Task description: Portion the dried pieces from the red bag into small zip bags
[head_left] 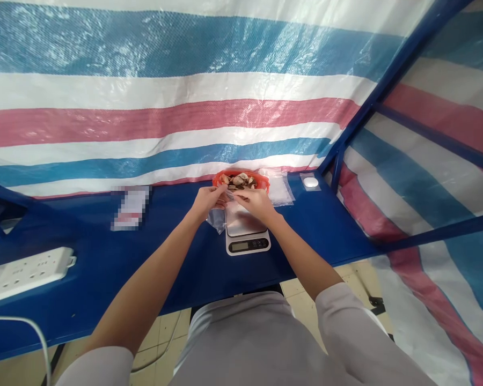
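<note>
One clear plastic bag (217,221), between and just below both grips; runs from the fingertips toward the wearer, slanting a bit left, loose corner nearest the wearer. Which end opens: cannot tell. Two grips, left hand (206,201) and right hand (258,204), near each other, fingers nearly closed, both pinching the bag's upper edge. One digital scale (247,230) under the right grip, long axis toward wearer, display end closest. One orange-red basket (266,185) just beyond the grips, holding shell-like pieces (238,181), too many overlapping to count. One batch of clear bags (280,188) right of the right grip, number unclear; one white oval item (310,182) in a packet, farther right. Left of left grip: one pixelated sheet (131,208), then one power strip (32,271), well apart. All on one blue surface (177,268).
</note>
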`<act>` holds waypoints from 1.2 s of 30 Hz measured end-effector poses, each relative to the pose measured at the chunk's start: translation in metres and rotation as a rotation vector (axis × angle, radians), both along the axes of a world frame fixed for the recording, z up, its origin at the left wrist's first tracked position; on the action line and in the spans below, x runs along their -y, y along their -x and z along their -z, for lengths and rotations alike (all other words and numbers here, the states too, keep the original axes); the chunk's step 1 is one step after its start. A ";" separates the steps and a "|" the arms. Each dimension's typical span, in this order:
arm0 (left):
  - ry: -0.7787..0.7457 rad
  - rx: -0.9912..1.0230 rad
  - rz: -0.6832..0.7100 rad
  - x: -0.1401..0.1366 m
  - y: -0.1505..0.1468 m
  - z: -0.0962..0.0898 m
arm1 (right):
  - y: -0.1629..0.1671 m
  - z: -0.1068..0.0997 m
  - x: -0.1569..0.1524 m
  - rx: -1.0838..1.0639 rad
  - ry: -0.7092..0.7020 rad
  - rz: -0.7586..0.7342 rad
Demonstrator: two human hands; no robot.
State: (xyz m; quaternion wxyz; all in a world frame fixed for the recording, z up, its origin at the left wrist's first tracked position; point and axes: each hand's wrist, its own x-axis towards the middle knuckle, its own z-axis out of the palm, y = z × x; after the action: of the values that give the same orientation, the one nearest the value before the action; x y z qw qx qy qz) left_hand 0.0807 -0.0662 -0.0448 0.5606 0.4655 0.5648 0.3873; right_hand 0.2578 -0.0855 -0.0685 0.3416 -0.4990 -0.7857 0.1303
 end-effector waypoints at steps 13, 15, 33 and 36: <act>-0.092 0.057 0.098 0.005 0.004 0.013 | -0.003 -0.015 -0.010 -0.081 0.234 -0.026; -0.100 0.038 0.116 0.005 0.004 0.011 | -0.002 -0.019 -0.011 -0.038 0.233 -0.057; -0.788 -0.684 0.246 0.011 0.028 0.008 | -0.010 -0.010 -0.023 -0.310 0.380 -0.028; -0.835 -0.646 0.286 0.017 0.021 0.022 | -0.007 -0.009 -0.025 -0.408 0.433 -0.051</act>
State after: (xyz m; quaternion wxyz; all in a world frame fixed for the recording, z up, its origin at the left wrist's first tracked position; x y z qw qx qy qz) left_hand 0.0599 -0.0833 -0.0667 0.1734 0.8159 0.4375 0.3359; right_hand 0.2646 -0.0602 -0.0597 0.3746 -0.5038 -0.6672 0.4009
